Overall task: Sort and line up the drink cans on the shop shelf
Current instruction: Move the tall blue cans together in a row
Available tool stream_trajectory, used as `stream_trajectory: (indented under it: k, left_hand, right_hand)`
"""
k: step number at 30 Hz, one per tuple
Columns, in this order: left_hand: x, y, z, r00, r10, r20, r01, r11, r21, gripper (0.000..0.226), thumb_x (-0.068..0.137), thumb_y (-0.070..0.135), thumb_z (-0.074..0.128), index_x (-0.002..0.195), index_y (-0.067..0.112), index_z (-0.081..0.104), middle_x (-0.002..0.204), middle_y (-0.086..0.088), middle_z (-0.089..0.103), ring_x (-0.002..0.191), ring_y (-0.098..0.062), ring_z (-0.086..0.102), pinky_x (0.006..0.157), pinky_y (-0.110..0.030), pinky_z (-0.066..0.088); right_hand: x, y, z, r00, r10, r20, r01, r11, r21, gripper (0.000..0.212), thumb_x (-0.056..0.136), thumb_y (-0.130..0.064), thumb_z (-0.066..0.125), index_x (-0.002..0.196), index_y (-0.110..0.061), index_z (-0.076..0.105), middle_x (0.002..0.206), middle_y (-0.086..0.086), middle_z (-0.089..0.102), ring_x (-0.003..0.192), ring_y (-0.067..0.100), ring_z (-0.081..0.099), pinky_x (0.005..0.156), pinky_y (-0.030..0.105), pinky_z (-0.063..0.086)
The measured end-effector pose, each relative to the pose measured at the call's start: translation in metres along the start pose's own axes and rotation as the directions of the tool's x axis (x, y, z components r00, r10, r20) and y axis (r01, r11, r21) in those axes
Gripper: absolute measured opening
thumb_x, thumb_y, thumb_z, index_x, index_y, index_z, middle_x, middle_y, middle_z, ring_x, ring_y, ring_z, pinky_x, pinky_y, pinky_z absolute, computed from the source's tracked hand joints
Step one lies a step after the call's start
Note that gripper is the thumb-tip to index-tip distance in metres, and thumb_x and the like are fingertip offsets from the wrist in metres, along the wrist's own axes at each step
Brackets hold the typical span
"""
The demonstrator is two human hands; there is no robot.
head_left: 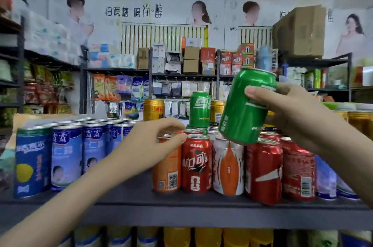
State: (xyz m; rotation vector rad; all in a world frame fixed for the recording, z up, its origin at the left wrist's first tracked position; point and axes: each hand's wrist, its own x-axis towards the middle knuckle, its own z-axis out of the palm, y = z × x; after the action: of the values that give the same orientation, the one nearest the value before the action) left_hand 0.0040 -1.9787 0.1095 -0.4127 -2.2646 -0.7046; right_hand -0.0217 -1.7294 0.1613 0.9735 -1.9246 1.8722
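My right hand (292,117) grips a green can (245,109), tilted and lifted above the front row of cans. My left hand (149,145) curls its fingers round the top of an orange can (167,168) that stands on the grey shelf (181,206). To the right of the orange can stand a red cola can (196,164), a white and orange can (228,168) and two more red cans (264,170). A second green can (199,109) stands stacked on cans behind them.
Blue and white cans (66,156) fill the shelf's left side in rows. Gold cans (153,109) stand at the back and far right. Blue cans (325,180) sit at the right end. Yellow bottles (207,236) show on the shelf below.
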Motion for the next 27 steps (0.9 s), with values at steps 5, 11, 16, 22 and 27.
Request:
stream_trajectory:
  k: [5, 11, 16, 22, 27]
  left_hand:
    - [0.008, -0.005, 0.020, 0.995, -0.008, 0.102, -0.009, 0.987, 0.163, 0.039, 0.081, 0.050, 0.059, 0.119, 0.037, 0.059, 0.118, 0.022, 0.059, 0.105, 0.006, 0.053, 0.091, -0.016, 0.044]
    - [0.013, -0.008, 0.033, 0.997, 0.005, 0.072, -0.026, 0.953, 0.302, 0.052, 0.081, 0.056, 0.053, 0.128, 0.035, 0.052, 0.126, 0.017, 0.055, 0.114, -0.003, 0.048, 0.103, -0.036, 0.039]
    - [0.012, -0.024, 0.033, 0.999, -0.042, -0.030, 0.048, 0.965, 0.259, 0.049, 0.081, 0.054, 0.054, 0.124, 0.031, 0.055, 0.129, 0.013, 0.051, 0.120, -0.008, 0.044, 0.103, -0.032, 0.038]
    - [-0.005, -0.039, 0.041, 0.937, -0.321, -0.135, 0.334, 0.938, 0.093, 0.074, 0.076, 0.054, 0.064, 0.138, 0.027, 0.034, 0.134, 0.004, 0.043, 0.125, -0.016, 0.044, 0.105, -0.041, 0.039]
    - [-0.014, -0.037, 0.053, 0.901, -0.427, -0.079, 0.427, 0.904, -0.013, 0.058, 0.070, 0.052, 0.072, 0.114, 0.036, 0.037, 0.113, 0.010, 0.057, 0.105, -0.012, 0.057, 0.092, -0.039, 0.048]
  right_hand:
    - [0.010, 0.012, -0.004, 1.000, -0.006, -0.008, 0.006, 1.000, -0.001, 0.046, 0.062, -0.030, 0.072, 0.104, -0.010, 0.065, 0.099, 0.004, 0.073, 0.093, 0.018, 0.070, 0.079, 0.038, 0.056]
    - [0.016, 0.022, -0.007, 1.000, 0.001, 0.010, 0.000, 1.000, -0.020, 0.046, 0.065, -0.030, 0.071, 0.105, -0.009, 0.065, 0.100, 0.004, 0.073, 0.093, 0.018, 0.070, 0.077, 0.035, 0.058]
    - [0.015, 0.025, -0.009, 0.999, -0.024, 0.046, 0.024, 1.000, -0.004, 0.041, 0.069, -0.029, 0.068, 0.105, -0.010, 0.066, 0.100, 0.003, 0.073, 0.095, 0.017, 0.069, 0.079, 0.036, 0.057]
    - [0.010, 0.031, -0.005, 0.998, -0.028, 0.060, 0.026, 0.999, 0.041, 0.039, 0.067, -0.027, 0.069, 0.103, -0.010, 0.067, 0.101, 0.005, 0.073, 0.094, 0.018, 0.070, 0.077, 0.034, 0.059]
    - [0.006, 0.036, -0.001, 0.998, 0.002, 0.060, -0.008, 0.995, 0.100, 0.042, 0.068, -0.025, 0.069, 0.107, -0.009, 0.066, 0.105, 0.006, 0.072, 0.094, 0.020, 0.070, 0.076, 0.033, 0.059]
